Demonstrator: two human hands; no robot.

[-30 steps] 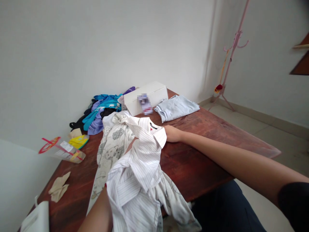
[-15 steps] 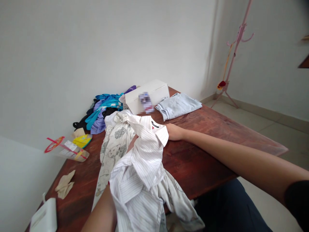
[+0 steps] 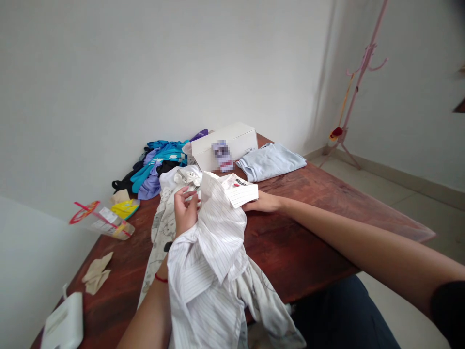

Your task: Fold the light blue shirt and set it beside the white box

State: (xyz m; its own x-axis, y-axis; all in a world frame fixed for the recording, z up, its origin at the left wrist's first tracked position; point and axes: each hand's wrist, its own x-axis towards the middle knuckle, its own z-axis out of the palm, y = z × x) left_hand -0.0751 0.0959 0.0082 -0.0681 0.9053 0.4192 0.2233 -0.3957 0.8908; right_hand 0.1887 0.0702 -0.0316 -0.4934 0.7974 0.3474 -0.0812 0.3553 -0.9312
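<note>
A white pin-striped shirt (image 3: 221, 223) with a collar (image 3: 242, 194) and a dark neck label hangs over the near table edge. My right hand (image 3: 264, 201) grips it at the right side of the collar, fingertips hidden behind the cloth. Left of the collar is my left hand (image 3: 186, 211), its fingers loosely bent and apart, with no cloth visible between them; the shirt covers part of the wrist. Beneath the shirt lies a pale garment with grey cartoon prints (image 3: 162, 230), part of it hanging off the edge.
On the brown wooden table (image 3: 290, 232) are a folded light-blue garment (image 3: 272, 161), a white box (image 3: 225, 145) and a pile of blue, purple and black clothes (image 3: 156, 167). At left lie a plastic cup with straw (image 3: 112, 225), crumpled tissue (image 3: 97, 272) and a white device (image 3: 64, 320). A pink coat rack (image 3: 358, 89) stands behind.
My left hand has come out from behind the shirt and now shows left of the collar. The collar has tipped over to the right, with my right hand still at it.
</note>
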